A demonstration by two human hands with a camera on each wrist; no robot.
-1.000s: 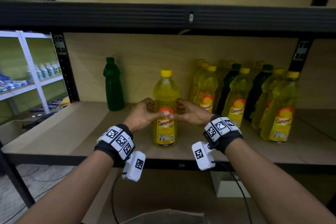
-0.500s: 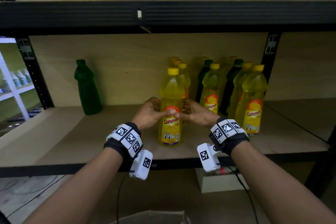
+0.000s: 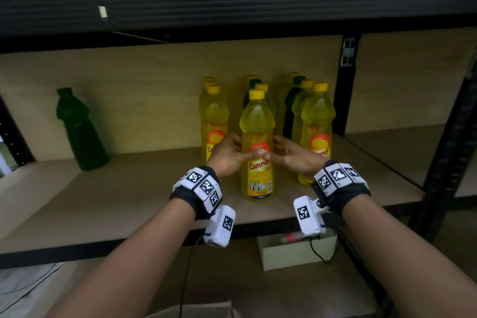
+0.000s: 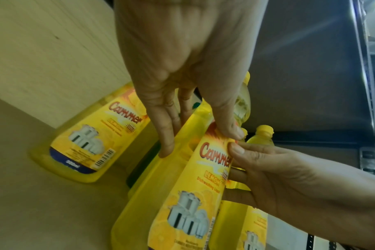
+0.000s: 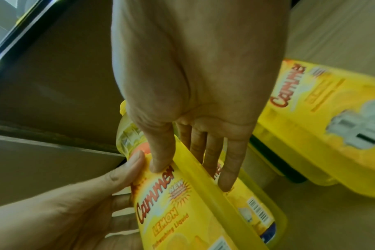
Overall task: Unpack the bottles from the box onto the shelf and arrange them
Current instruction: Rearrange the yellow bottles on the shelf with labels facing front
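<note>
— Standing the yellow bottle (image 3: 256,147) upright near the front edge of the shelf (image 3: 108,204) with the label facing out, that's the step, I'd say. Left hand (image 3: 227,156) and right hand (image 3: 291,156) each curl round its middle, thumbs nearly meeting on the label

— Where does it belong?

— Just behind it the other yellow bottles (image 3: 317,131) stand in rows toward the back wall, dark ones among them. This one sits in front of the middle row, apart from it

— So the next move?

— Probably sliding it back into line, label square to the front, then letting go gently so the tall bottle doesn't tip into its neighbours. A green bottle (image 3: 78,131) stands alone toward the back left; the box is only partly visible at the bottom
</note>
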